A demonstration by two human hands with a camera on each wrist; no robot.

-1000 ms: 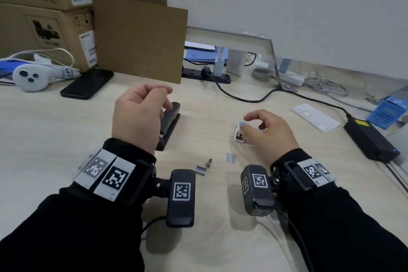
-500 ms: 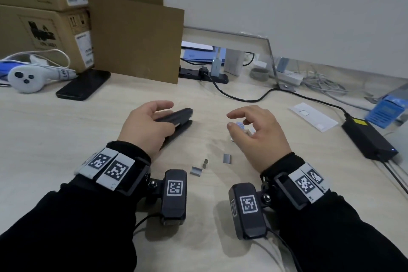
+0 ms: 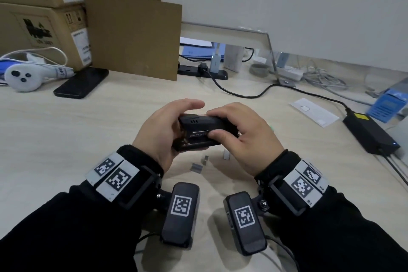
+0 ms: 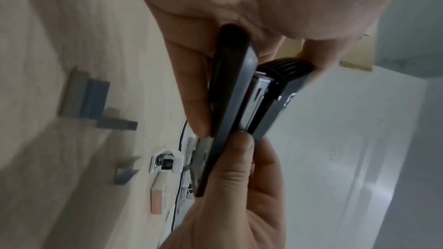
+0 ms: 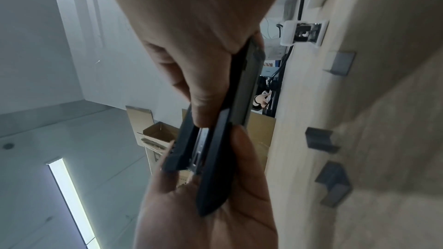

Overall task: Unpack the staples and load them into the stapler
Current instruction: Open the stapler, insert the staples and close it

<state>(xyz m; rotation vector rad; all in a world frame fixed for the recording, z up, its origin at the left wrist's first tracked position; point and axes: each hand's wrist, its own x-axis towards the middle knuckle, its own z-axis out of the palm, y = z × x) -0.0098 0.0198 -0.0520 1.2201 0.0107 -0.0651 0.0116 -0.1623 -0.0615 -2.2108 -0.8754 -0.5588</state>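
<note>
Both hands hold the black stapler (image 3: 199, 131) just above the desk, lying sideways between them. My left hand (image 3: 176, 121) grips its left end, fingers curled over the top. At the right end, my right hand (image 3: 217, 123) pinches it with the thumb on the near side. The left wrist view shows the stapler (image 4: 230, 111) slightly parted, metal magazine visible. Three loose staple strips (image 3: 196, 167) lie on the desk below my hands. The small white staple box (image 4: 165, 162) lies open beyond them, hidden behind my right hand in the head view.
A black phone (image 3: 81, 83) and a white controller (image 3: 24, 76) lie at the far left before stacked cardboard boxes (image 3: 44, 28). A black power adapter (image 3: 371, 134) and its cable, a white card (image 3: 313, 111) and a blue box (image 3: 386, 106) are at the right.
My left hand has lifted the stapler off the desk and brought it to the middle. My right hand left the staple box and took hold of the stapler's other end.
</note>
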